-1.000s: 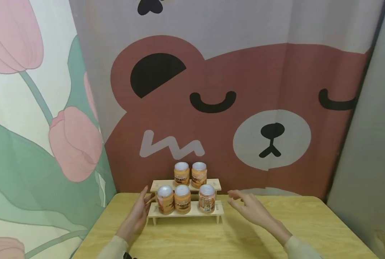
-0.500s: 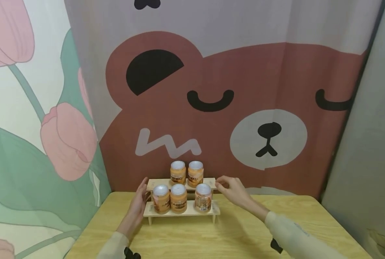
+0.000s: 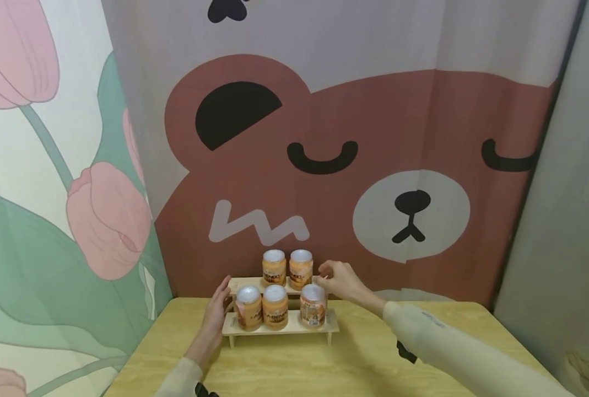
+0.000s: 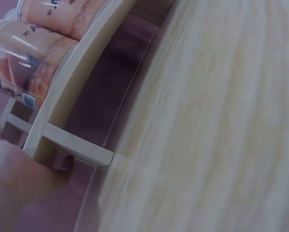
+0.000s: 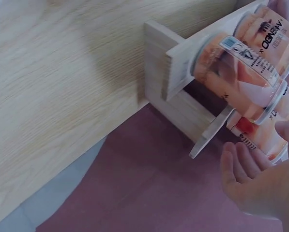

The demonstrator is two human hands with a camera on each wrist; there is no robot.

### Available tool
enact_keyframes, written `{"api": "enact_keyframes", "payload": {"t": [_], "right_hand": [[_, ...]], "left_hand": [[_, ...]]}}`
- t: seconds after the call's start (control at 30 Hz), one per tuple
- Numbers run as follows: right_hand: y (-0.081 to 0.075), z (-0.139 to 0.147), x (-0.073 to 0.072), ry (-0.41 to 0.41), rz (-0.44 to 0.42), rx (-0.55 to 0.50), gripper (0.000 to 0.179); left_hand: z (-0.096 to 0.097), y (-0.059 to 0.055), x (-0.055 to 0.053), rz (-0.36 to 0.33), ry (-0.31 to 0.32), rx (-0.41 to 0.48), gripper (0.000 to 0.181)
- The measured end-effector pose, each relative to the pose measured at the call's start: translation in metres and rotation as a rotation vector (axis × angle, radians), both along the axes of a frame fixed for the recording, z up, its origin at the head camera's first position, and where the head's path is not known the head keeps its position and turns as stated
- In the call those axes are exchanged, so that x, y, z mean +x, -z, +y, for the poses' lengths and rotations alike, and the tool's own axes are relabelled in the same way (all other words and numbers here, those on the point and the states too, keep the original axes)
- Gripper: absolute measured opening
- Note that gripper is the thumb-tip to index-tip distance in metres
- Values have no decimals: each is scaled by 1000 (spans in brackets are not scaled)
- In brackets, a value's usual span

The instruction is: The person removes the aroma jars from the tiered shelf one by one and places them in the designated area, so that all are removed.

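A two-tier wooden stand [image 3: 330, 325] bears several orange jars with pale lids. Two jars stand on the upper tier, the right one [image 3: 301, 271] nearest my right hand [image 3: 341, 279]. On the lower tier are a left jar [image 3: 249, 310], a middle jar [image 3: 275, 310] and, after a gap, a right jar [image 3: 313, 307]. In the right wrist view, my right fingers [image 5: 242, 162] are bent loosely beside the upper right jar [image 5: 263, 137]; I cannot tell whether they touch it. My left hand [image 3: 214, 314] lies along the stand's left end, its fingers mostly straight, the thumb tip by a leg [image 4: 79, 144].
The stand is near the back edge of a pale wooden table [image 3: 284, 369]. Right behind it hangs a curtain [image 3: 254, 182] printed with a bear. A tulip-print curtain [image 3: 108, 220] closes the left side.
My right hand has moved left and inward, from open space right of the stand to the upper right jar. My left hand stays at the stand's left end. The jars keep their places.
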State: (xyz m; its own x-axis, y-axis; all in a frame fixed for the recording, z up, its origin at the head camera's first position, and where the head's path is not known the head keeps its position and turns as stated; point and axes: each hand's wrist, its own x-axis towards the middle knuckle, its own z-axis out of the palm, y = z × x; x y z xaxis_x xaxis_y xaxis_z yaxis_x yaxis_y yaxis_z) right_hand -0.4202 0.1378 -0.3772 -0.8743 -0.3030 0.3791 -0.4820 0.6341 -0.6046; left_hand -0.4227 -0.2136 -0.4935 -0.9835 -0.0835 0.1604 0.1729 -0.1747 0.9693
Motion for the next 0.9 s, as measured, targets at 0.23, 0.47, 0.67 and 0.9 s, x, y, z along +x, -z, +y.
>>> {"api": "enact_keyframes", "payload": {"t": [0.23, 0.47, 0.67, 0.9], "right_hand": [[0, -17, -6, 79, -133, -29, 70], [4, -31, -11, 80, -165, -90, 76], [8, -41, -14, 72, -105, -118, 75], [6, -43, -15, 104, -51, -161, 63]], "left_hand": [[-1, 3, 0, -3, -13, -1, 54], [-1, 3, 2, 1, -18, 0, 54], [-3, 4, 4, -8, -24, -35, 53], [0, 1, 0, -8, -14, -39, 53]]}}
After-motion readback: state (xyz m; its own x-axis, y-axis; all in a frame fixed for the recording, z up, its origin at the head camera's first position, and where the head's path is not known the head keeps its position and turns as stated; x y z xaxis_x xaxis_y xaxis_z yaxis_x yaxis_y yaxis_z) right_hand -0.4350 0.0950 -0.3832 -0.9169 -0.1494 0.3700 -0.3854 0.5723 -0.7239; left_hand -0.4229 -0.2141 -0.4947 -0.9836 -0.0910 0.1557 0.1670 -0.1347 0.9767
